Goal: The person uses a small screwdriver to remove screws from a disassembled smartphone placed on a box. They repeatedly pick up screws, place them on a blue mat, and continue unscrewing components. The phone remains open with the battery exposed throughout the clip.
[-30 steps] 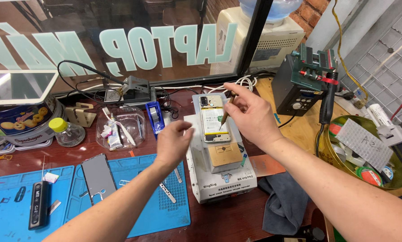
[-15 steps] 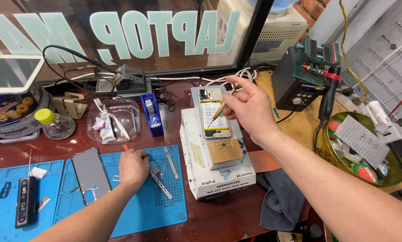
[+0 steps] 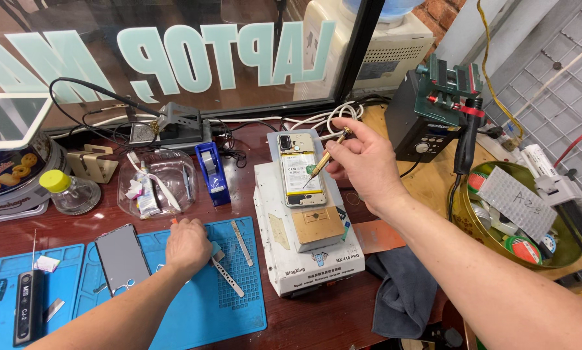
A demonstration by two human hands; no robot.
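Since the earlier frame left hand (image 3: 187, 245) settled closed on tools on the blue mat (image 3: 239, 311), right hand (image 3: 362, 162) pinching the screwdriver (image 3: 326, 159) over the opened phone (image 3: 299, 170) on the heating plate (image 3: 304, 259), so unscrewing needs steady tip placement

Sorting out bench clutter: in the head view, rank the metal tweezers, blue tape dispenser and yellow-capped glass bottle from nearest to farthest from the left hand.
1. Metal tweezers: on the blue mat, touching the left hand.
2. Blue tape dispenser: behind it, slightly right.
3. Yellow-capped glass bottle: far left.
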